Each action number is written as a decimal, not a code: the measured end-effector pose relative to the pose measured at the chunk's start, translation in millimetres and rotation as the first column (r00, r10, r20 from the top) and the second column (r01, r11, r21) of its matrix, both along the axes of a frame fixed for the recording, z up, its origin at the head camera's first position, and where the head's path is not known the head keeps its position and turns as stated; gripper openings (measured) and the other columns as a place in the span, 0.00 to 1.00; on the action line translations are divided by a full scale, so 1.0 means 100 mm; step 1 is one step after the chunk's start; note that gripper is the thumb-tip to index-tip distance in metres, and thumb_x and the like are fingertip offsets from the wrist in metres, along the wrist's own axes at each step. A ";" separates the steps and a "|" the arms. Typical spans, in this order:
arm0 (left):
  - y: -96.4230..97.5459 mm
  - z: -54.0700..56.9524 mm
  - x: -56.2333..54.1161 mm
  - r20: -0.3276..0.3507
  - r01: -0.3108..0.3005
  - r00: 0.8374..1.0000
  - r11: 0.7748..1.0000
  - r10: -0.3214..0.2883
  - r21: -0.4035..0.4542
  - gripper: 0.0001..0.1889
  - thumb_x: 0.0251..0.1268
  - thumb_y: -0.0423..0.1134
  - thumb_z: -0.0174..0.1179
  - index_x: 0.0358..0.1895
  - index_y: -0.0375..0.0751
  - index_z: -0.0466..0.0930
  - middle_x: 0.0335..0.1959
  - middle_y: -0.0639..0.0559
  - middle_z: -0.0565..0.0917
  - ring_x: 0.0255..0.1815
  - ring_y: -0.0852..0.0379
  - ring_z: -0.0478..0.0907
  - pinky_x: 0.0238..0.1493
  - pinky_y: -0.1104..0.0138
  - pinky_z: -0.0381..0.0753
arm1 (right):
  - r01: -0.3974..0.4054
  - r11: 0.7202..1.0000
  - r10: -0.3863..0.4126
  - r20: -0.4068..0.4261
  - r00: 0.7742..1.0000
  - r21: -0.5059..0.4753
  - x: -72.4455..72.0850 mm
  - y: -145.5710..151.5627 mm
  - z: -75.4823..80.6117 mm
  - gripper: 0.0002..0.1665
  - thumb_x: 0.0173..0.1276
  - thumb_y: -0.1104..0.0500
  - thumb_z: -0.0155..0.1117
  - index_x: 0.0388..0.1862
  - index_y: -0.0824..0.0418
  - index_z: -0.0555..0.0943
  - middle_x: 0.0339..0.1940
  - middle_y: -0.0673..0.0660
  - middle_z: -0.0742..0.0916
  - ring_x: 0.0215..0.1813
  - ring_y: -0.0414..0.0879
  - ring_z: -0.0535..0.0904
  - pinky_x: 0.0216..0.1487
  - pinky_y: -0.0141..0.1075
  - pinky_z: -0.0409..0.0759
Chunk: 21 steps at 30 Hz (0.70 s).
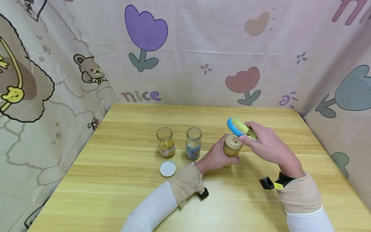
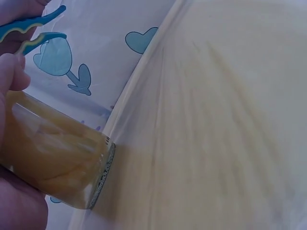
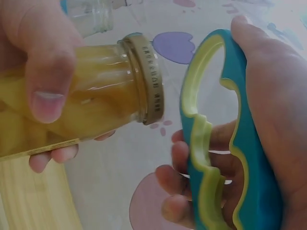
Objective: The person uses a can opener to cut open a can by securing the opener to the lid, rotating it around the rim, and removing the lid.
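My left hand (image 1: 218, 155) grips a glass jar (image 3: 103, 88) of yellow fruit pieces around its side. The jar's gold lid (image 3: 147, 79) is on, facing up in the head view. In my right hand (image 1: 265, 143) is a blue and yellow jar opener (image 3: 194, 115) with a large loop and scalloped inner edges. Fingers and thumb hold its two arms from either side. The loop stands above and beside the lid, apart from it in the right wrist view. The left wrist view shows the jar's glass base (image 2: 98, 177) and the opener's tips (image 2: 53, 36).
Left of my left hand stand two lidless jars on the wooden table (image 1: 110, 193): one with yellow pieces (image 1: 166, 143), one with a blue label (image 1: 193, 145). A white lid (image 1: 167, 169) lies in front; another (image 1: 191, 163) is partly behind my wrist. Printed cloth (image 1: 185, 58) hangs around the table.
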<state>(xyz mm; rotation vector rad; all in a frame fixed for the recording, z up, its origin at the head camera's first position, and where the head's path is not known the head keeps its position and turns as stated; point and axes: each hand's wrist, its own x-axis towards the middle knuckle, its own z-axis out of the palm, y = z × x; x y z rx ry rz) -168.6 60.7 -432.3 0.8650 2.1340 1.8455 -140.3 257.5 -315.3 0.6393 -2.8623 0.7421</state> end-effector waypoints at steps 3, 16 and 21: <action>-0.02 0.01 0.00 -0.004 -0.012 1.000 1.000 0.012 -0.007 0.32 0.59 0.36 0.71 0.65 0.52 0.67 0.52 0.58 0.80 0.46 0.66 0.80 0.52 0.70 0.82 | 0.021 1.000 -0.021 -0.022 1.000 0.008 0.00 -0.02 -0.02 0.34 0.77 0.40 0.59 0.68 0.63 0.72 0.43 0.59 0.83 0.43 0.53 0.78 0.41 0.41 0.73; -0.11 0.02 -0.01 -0.042 -0.062 0.997 0.998 0.062 -0.008 0.35 0.59 0.35 0.72 0.68 0.51 0.65 0.57 0.53 0.80 0.51 0.64 0.80 0.57 0.69 0.81 | 0.102 0.988 -0.095 -0.068 0.993 0.116 0.01 -0.15 -0.11 0.39 0.68 0.29 0.64 0.59 0.59 0.76 0.37 0.56 0.86 0.37 0.49 0.80 0.38 0.42 0.76; -0.16 0.02 -0.01 -0.059 -0.077 0.995 0.997 0.078 0.018 0.35 0.58 0.33 0.71 0.69 0.46 0.65 0.59 0.50 0.81 0.53 0.63 0.80 0.59 0.68 0.81 | 0.107 0.979 -0.093 -0.085 0.992 0.175 0.01 -0.26 -0.15 0.44 0.63 0.23 0.63 0.56 0.59 0.77 0.36 0.53 0.86 0.34 0.47 0.80 0.32 0.39 0.75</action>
